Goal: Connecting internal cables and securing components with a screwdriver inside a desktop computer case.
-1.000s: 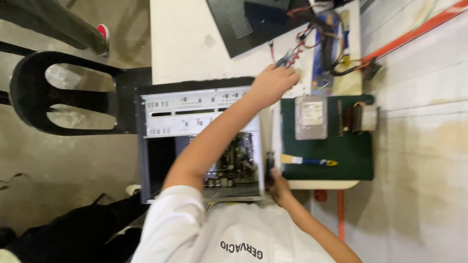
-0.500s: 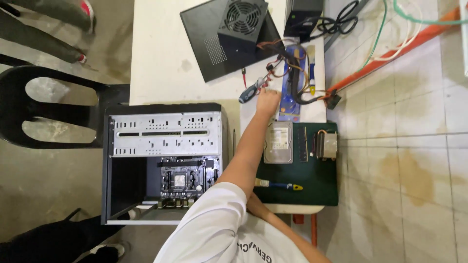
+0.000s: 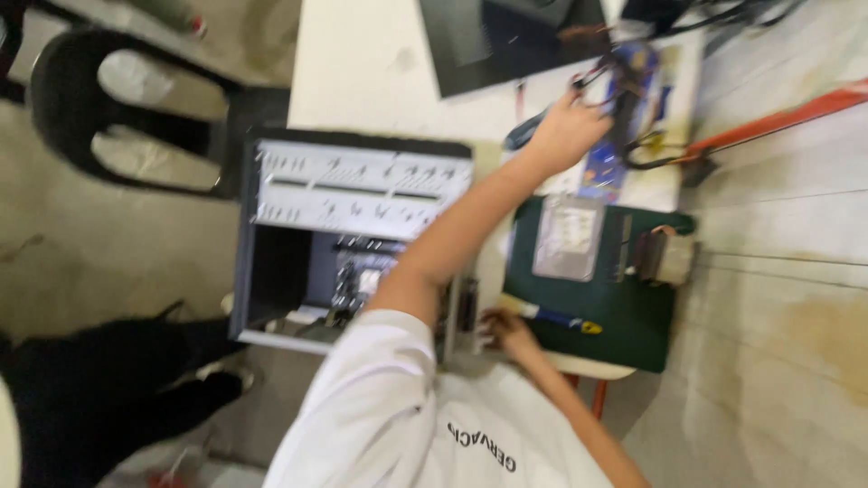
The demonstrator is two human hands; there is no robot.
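My left hand reaches far across the white table and closes its fingers on a bundle of coloured cables beside a blue board. My right hand stays close to my body at the edge of a green mat, touching the end of a blue-and-yellow-handled tool. Blur hides its grip. Under my left arm lies an open computer case on its side, with the motherboard showing inside. A silver hard drive lies on the mat.
A black side panel lies at the table's far end. A small grey part sits on the mat's right edge. A black plastic chair stands left of the table. An orange bar crosses the tiled floor to the right.
The view has swung and blurred. My left hand has stayed at the cable bundle and shifted slightly right. My right hand remains by the tool on the mat.
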